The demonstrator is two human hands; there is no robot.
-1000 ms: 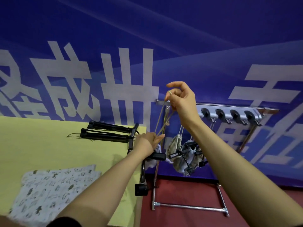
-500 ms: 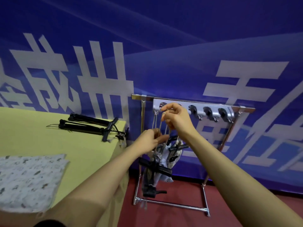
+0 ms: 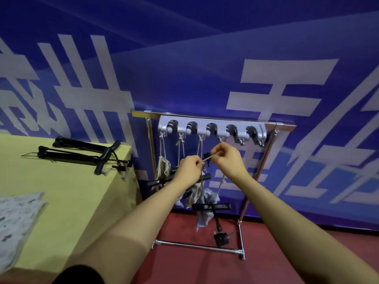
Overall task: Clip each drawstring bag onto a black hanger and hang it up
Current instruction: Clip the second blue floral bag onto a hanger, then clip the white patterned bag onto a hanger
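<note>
My left hand and my right hand pinch a beige drawstring between them, just below the grey hook rail. The cord runs down to a patterned drawstring bag clipped on a black hanger that dangles low in front of the metal rack. Another bag hangs by its cord from the leftmost hook, with a black hanger bar under it. Spare black hangers lie on the yellow table.
A patterned cloth lies at the table's left front edge. The rack stands on a red floor against a blue banner wall. The rail's two right hooks carry nothing.
The view has shifted right and nearer to the rack. My right hand has come down from the rail, and both hands now hold the cord taut between them, lower and further right.
</note>
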